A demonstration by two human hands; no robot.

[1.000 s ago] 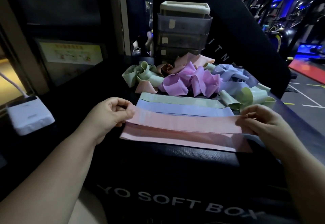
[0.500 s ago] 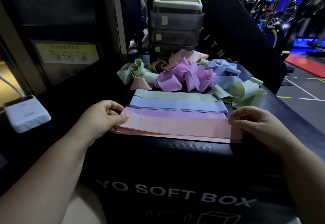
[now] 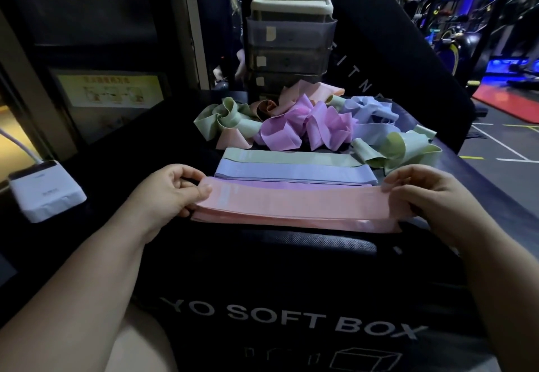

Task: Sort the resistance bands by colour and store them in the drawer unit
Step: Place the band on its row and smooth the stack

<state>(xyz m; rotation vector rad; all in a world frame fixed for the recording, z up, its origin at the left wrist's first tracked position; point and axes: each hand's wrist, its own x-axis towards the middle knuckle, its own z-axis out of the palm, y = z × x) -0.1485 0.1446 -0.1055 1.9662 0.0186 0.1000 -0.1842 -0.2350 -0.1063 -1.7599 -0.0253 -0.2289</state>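
Observation:
A pink band (image 3: 291,204) lies stretched flat over a stack of pink bands at the near edge of the black soft box (image 3: 262,258). My left hand (image 3: 166,193) pinches its left end and my right hand (image 3: 423,193) pinches its right end. Behind it lie flat rows: a purple band (image 3: 291,186) mostly covered, a blue band (image 3: 294,173) and a green band (image 3: 288,157). Farther back sits a tangled heap of green, pink, purple and blue bands (image 3: 306,123). The grey drawer unit (image 3: 290,47) stands behind the heap with its drawers closed.
A white box-shaped device (image 3: 46,189) with a cable sits on the left. A black slanted pad (image 3: 393,50) rises behind the drawer unit. Gym floor and machines lie off to the right.
Both hands have drawn the pink band toward me and lowered it onto the pink stack, so it now lines up with the stack and covers most of the purple row.

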